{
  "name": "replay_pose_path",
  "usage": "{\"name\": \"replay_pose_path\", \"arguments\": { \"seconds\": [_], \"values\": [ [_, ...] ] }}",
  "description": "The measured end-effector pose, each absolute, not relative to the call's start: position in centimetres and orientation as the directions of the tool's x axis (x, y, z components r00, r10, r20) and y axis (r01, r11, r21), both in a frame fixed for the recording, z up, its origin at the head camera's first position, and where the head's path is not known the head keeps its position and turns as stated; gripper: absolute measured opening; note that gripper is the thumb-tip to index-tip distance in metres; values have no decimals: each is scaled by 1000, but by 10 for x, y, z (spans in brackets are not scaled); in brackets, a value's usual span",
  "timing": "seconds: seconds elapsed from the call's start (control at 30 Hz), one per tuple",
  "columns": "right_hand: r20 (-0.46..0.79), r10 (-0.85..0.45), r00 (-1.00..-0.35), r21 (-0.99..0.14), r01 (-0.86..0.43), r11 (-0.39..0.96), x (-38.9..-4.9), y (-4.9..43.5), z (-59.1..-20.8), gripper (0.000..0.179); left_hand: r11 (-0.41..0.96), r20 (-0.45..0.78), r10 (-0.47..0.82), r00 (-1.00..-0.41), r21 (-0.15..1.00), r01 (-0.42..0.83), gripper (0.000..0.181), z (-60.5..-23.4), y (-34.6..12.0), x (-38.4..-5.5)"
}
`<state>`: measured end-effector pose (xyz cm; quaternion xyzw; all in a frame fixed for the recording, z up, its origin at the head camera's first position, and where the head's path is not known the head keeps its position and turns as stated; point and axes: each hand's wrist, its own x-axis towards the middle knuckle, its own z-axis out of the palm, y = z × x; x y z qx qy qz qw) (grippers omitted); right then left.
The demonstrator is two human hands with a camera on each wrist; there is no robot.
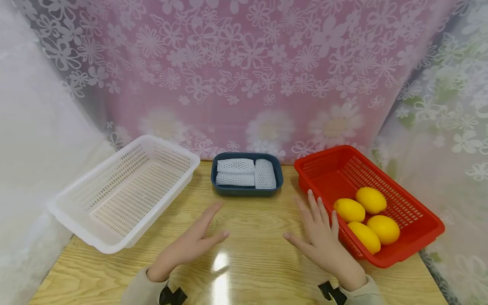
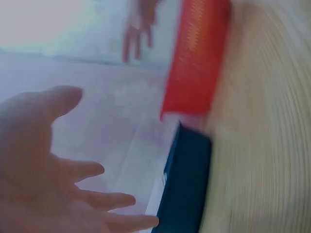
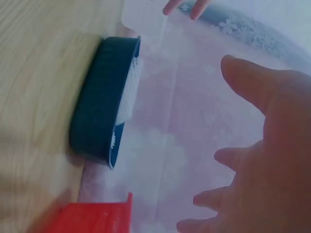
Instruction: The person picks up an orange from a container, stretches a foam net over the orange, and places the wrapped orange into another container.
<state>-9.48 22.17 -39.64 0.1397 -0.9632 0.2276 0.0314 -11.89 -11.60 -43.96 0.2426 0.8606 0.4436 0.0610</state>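
Observation:
Both hands hover over the front of the wooden table, holding nothing. My left hand [image 1: 192,241] has its fingers extended and thumb spread, between the white basket [image 1: 156,212] and the table's middle. My right hand [image 1: 320,239], fingers spread, is beside the red basket [image 1: 404,199], its fingertips overlapping the near wall in the head view. Inside that basket lie several yellow lemons [image 1: 371,200], grouped toward the near end. At the back centre stands a dark blue tray [image 1: 248,192] holding white foam net sleeves [image 1: 265,173], two lying sideways and one lengthwise.
The white basket with slotted walls stands angled at the left. A pink flowered cloth [image 1: 248,84] hangs behind the table [image 1: 259,262], close to the tray. Pale sheeting [image 1: 34,127] covers the left side, and a flowered sheet [image 1: 450,140] the right.

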Motion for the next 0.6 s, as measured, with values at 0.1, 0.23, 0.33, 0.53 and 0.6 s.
{"name": "replay_pose_path", "arguments": {
  "seconds": [0.1,0.23,0.33,0.53,0.6],
  "values": [
    [182,-239,-954,-452,-297,841,-91,237,-390,93,235,76,534,-842,943,234,65,-430,-107,-118],
    [243,-203,-949,-477,-299,827,-88,262,-381,92,76,7,597,-802,995,65,59,-422,-88,-117],
    [260,-160,-952,-500,-274,821,-90,285,-376,88,-13,-45,640,-767,998,-69,56,-421,-68,-116],
    [284,-59,-957,-523,-206,827,-103,347,-372,81,-182,-142,701,-699,912,-367,50,-430,-21,-116],
    [270,-12,-963,-528,-158,835,-107,370,-374,81,-196,-183,712,-678,875,-442,50,-437,-6,-118]
  ]
}}
